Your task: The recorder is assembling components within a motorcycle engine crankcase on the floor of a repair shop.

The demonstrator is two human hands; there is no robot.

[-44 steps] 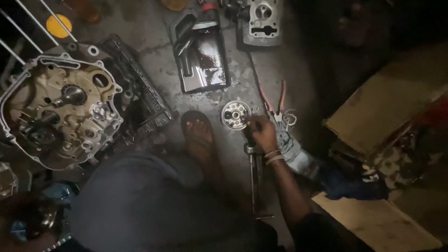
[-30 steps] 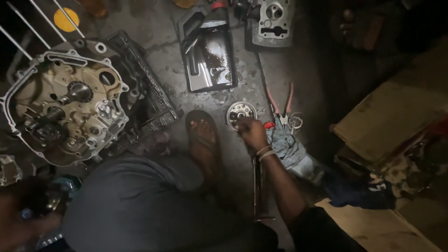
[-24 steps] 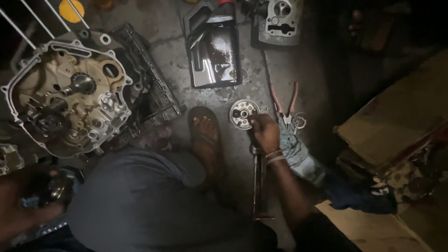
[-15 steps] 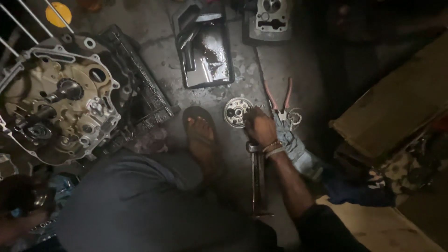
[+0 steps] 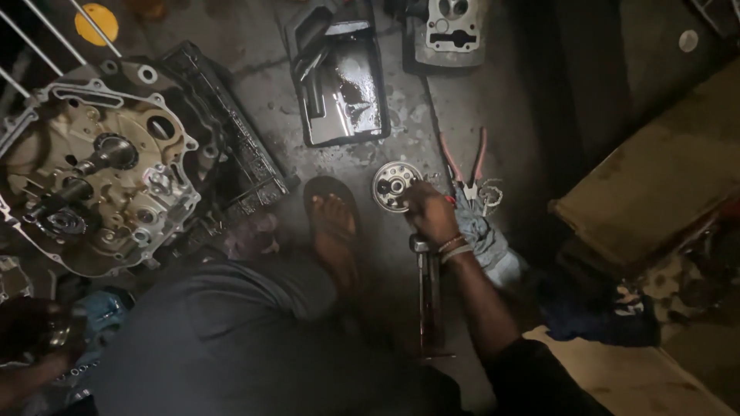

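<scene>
Grimy concrete floor (image 5: 401, 139) fills your view, dimly lit and stained with oil. Your right hand (image 5: 432, 216) is down on that floor, fingers curled in and closed around something small at the edge of the round metal disc (image 5: 395, 185); what exactly they pinch is too dark to tell. The disc lies flat on the concrete, just ahead of your sandalled foot (image 5: 333, 231) and touching your fingertips. A pale band sits on your wrist, and directly under it a long metal tool (image 5: 428, 293) lies lengthwise along the floor, running back toward you. Just beside your hand on the outer side rests a crumpled grey rag (image 5: 486, 246), and red-handled pliers (image 5: 466, 166) lie near it with a few small silvery rings close by.

Your left hand (image 5: 35, 339) is low at the corner of the view, dark and blurred, wrapped around a small metal part (image 5: 58, 331); you cannot tell how tightly the fingers press.

Off to your left sits an open engine case (image 5: 92, 185), gears and shafts showing, leaning against a black ribbed block (image 5: 239, 154). Ahead of the disc stands a black tray (image 5: 339, 77) with a shiny oily bottom, and beside it a grey cylinder head (image 5: 447, 31). A brown board (image 5: 655, 192) lies well apart to your right.
</scene>
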